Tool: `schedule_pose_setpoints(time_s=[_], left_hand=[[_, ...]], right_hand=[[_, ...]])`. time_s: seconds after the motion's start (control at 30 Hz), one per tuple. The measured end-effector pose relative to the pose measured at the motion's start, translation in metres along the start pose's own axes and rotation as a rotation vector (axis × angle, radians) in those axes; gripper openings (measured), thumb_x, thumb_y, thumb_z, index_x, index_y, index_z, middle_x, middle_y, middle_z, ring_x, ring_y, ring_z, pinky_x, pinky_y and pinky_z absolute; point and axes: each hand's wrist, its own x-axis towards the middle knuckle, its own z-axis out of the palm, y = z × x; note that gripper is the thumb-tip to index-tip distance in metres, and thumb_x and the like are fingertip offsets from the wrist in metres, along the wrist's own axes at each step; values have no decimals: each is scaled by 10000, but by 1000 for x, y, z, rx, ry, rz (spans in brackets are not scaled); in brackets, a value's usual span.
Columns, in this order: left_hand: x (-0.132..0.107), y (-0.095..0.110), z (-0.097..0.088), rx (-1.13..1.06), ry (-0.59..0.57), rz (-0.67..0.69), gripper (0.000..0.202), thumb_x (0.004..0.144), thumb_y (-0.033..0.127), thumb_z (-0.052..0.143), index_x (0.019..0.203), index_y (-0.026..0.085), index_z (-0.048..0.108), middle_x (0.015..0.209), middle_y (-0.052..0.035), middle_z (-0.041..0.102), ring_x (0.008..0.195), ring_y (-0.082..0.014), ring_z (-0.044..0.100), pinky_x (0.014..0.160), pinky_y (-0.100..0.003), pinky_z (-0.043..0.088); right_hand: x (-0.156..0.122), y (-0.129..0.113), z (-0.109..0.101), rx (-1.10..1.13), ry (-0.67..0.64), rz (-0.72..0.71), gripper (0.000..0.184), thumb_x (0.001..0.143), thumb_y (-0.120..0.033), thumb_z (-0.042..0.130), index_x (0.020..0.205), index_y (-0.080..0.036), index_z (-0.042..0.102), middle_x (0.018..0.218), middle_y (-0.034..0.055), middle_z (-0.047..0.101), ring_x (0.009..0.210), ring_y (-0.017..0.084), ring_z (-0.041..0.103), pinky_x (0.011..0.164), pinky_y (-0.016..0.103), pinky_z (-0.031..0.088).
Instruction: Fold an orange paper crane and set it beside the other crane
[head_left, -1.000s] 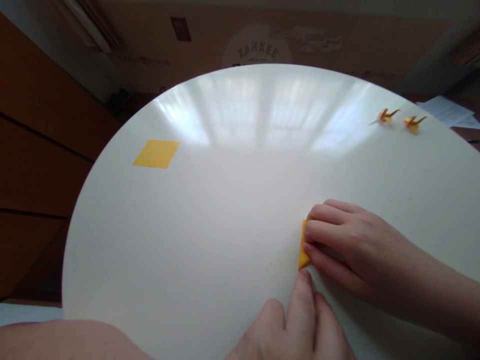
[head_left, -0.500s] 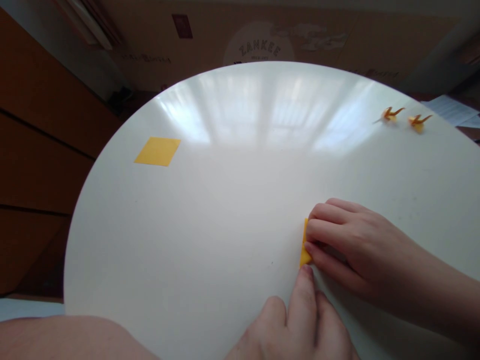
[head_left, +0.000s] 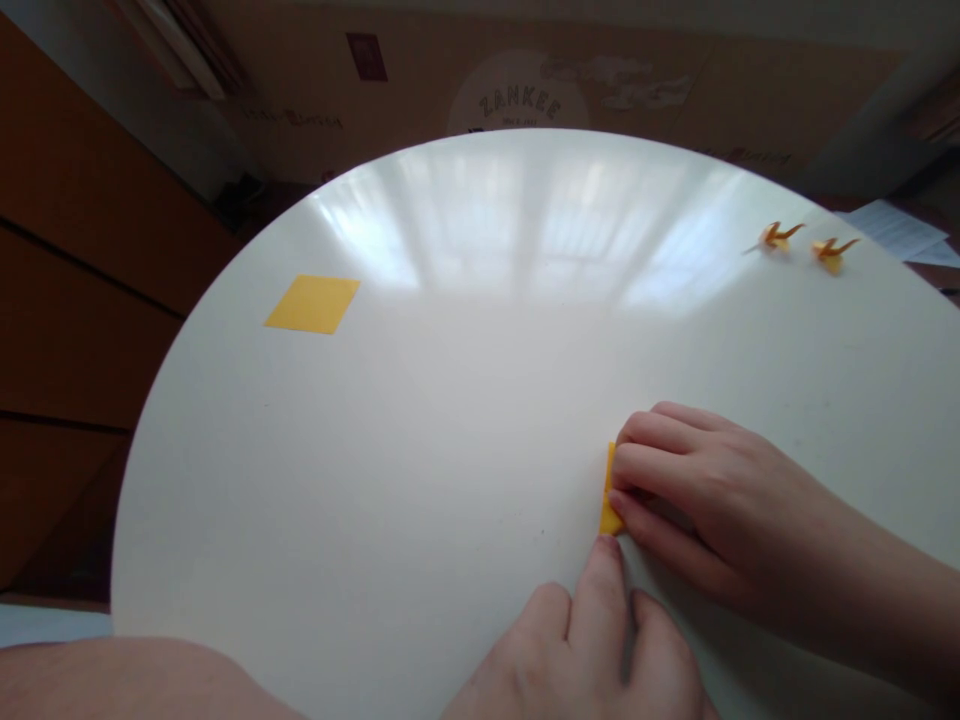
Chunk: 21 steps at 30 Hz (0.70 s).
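Note:
A small piece of folded yellow paper [head_left: 610, 513] lies on the white table, mostly covered by fingers. My right hand [head_left: 690, 485] is closed on it from the right, thumb and curled fingers pinching it against the tabletop. From below, my left hand [head_left: 592, 635] reaches up with its index finger stretched out, the fingertip touching the lower end of the paper. The other left fingers are partly bent and stand apart, gripping nothing that I can see. How the paper is folded under my right hand is hidden.
A flat yellow paper square [head_left: 313, 304] lies at the left of the round white table [head_left: 420, 430]. Two folded paper birds [head_left: 780, 237] stand near its far right edge. Beyond that edge are white printed sheets [head_left: 896, 230]. A cardboard panel [head_left: 420, 85] stands behind.
My left index fingertip has shifted very slightly left and down at the paper's lower end. My right hand keeps its hold; the whole view has tilted a little.

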Motion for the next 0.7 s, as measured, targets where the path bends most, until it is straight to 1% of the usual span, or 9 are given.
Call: schedule_pose_setpoints(time_s=[0.1, 0.2, 0.27, 0.3, 0.37, 0.43, 0.5, 0.63, 0.7], left_hand=[[2, 8, 9, 15, -43, 2, 343, 935, 353, 448, 978, 179, 741, 904, -86, 712, 814, -261, 708, 497, -282, 557], [3, 12, 14, 13, 20, -46, 361, 941, 342, 428, 938, 162, 740, 874, -96, 711, 786, -247, 706, 481, -266, 540], [1, 13, 16, -8, 78, -72, 319, 921, 338, 471, 897, 153, 730, 874, -114, 717, 742, -231, 693, 453, -252, 513], [1, 13, 16, -21, 102, -72, 278, 899, 335, 511, 862, 152, 718, 867, -127, 720, 713, -226, 681, 435, -253, 498], [0, 12, 17, -42, 101, -26, 207, 872, 314, 558, 814, 163, 687, 830, -123, 715, 693, -223, 665, 430, -258, 485], [0, 10, 15, -42, 51, 29, 171, 882, 282, 552, 806, 179, 666, 790, -92, 695, 716, -224, 667, 462, -263, 495], [1, 6, 11, -26, 5, 66, 153, 894, 248, 533, 825, 192, 659, 802, -70, 679, 757, -228, 673, 501, -269, 506], [3, -4, 1, -23, 46, 157, 84, 858, 188, 549, 844, 213, 628, 855, -52, 674, 816, -241, 674, 527, -274, 501], [6, -9, -5, -28, 46, 166, 38, 831, 179, 574, 822, 206, 599, 834, -54, 669, 788, -232, 665, 521, -271, 493]], right_hand=[[0, 1, 0, 4, -7, 7, 202, 875, -155, 539, 678, -198, 557, 755, 31, 562, 716, 193, 491, 661, 334, 369], [-1, 1, 0, 12, -11, 7, 203, 879, -157, 540, 681, -198, 558, 762, 32, 565, 722, 194, 497, 662, 332, 372], [-1, 1, 0, 14, -17, 4, 204, 882, -157, 542, 683, -198, 558, 767, 34, 569, 724, 194, 501, 664, 331, 374], [-1, 1, 0, 14, -17, 2, 207, 882, -157, 542, 680, -198, 557, 767, 35, 569, 723, 194, 501, 663, 331, 374], [-1, 1, 0, 7, -10, 8, 213, 881, -152, 542, 674, -197, 553, 763, 39, 570, 723, 195, 504, 667, 332, 375], [0, 0, 0, -1, 0, 17, 217, 879, -147, 541, 668, -196, 551, 759, 42, 571, 727, 196, 506, 671, 334, 377], [0, -1, 0, -4, 4, 13, 214, 877, -145, 545, 669, -197, 556, 759, 42, 573, 726, 196, 508, 670, 331, 378], [-1, 0, 0, -15, 15, 9, 217, 875, -142, 555, 665, -196, 555, 757, 40, 574, 722, 191, 513, 670, 327, 380], [-1, 0, 0, -12, 8, 13, 220, 880, -145, 549, 666, -196, 553, 759, 39, 573, 726, 192, 512, 670, 327, 378]])
